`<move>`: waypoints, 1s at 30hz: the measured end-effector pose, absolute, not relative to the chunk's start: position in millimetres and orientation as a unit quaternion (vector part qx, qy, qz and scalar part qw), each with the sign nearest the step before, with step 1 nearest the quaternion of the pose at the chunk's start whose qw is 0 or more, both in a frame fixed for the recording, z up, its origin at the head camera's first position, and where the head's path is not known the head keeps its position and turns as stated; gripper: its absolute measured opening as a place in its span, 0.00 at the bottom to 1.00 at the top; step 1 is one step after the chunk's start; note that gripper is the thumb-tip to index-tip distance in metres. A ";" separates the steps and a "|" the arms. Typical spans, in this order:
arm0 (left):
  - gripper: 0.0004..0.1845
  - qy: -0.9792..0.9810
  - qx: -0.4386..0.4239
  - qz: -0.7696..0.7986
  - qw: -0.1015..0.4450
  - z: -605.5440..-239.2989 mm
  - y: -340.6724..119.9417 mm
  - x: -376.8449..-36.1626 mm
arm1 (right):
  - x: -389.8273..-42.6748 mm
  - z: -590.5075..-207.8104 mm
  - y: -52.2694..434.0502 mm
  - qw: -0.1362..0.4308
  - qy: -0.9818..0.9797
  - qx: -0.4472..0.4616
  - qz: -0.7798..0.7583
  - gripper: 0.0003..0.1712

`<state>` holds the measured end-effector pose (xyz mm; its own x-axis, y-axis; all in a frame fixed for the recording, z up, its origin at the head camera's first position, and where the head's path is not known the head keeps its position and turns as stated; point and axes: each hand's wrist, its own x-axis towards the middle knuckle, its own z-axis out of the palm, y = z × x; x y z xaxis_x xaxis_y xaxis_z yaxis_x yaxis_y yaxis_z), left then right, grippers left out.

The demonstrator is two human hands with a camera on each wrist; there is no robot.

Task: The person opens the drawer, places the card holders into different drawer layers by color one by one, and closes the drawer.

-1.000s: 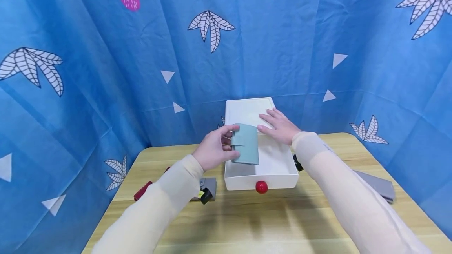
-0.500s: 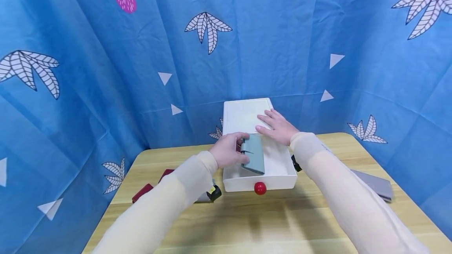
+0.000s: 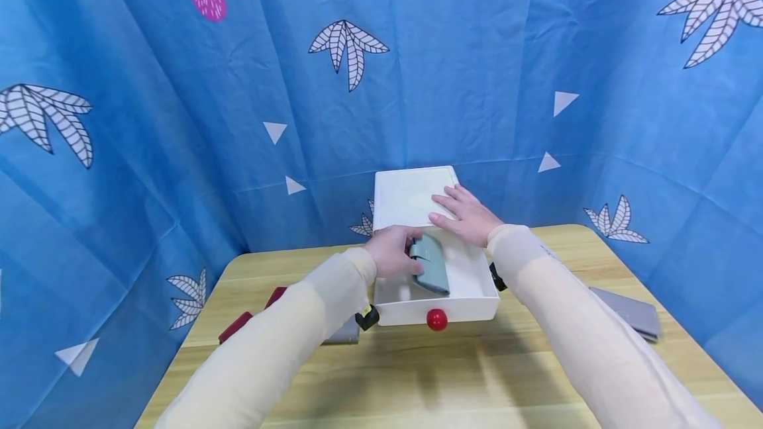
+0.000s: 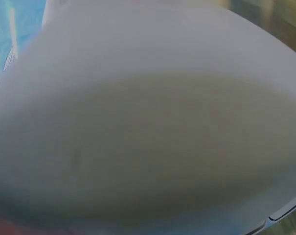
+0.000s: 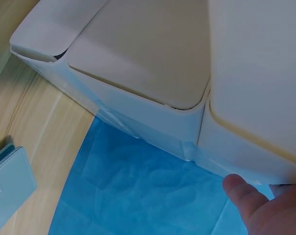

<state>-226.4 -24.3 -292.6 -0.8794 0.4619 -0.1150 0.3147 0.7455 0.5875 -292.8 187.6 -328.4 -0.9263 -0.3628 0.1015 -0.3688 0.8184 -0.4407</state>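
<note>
Your left hand (image 3: 393, 251) has dropped vs 1 s ago: the teal leather snap-tab wallet (image 3: 432, 263), then held up above the front rim, now sits low inside the open white plastic drawer (image 3: 471, 296), tilted, far end near the drawer floor. Fingers are curled round its left edge, so grip not released yet. Reads as wallet nearly set down; letting go is what remains.

Your right hand (image 3: 467, 216) hasn't moved: flat, fingers straight, pressing on top of the white drawer cabinet (image 3: 405, 197), holding nothing. Probably steadying the unit.

Red round knob (image 3: 437, 319) faces you, drawer pulled out same as before.

L wrist view: blocked, pale blur only. R wrist view: cabinet's side and a fingertip (image 5: 238, 190).

Wooden tabletop (image 3: 477, 376): dark red wallet (image 3: 235, 327) left, grey wallet (image 3: 628, 312) right.
</note>
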 end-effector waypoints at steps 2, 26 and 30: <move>0.37 0.924 0.208 0.291 0.135 -293.1 -24.4 -227.2 | -292.6 -328.3 186.8 0.006 -0.953 0.193 0.234 0.45; 0.33 0.963 0.205 0.079 0.157 -262.4 1.5 -223.9 | -289.9 -326.1 189.7 0.010 -0.952 0.190 0.239 0.44; 0.34 0.965 0.193 0.067 0.164 -262.2 7.0 -225.3 | -289.3 -326.6 188.1 0.010 -0.951 0.193 0.242 0.43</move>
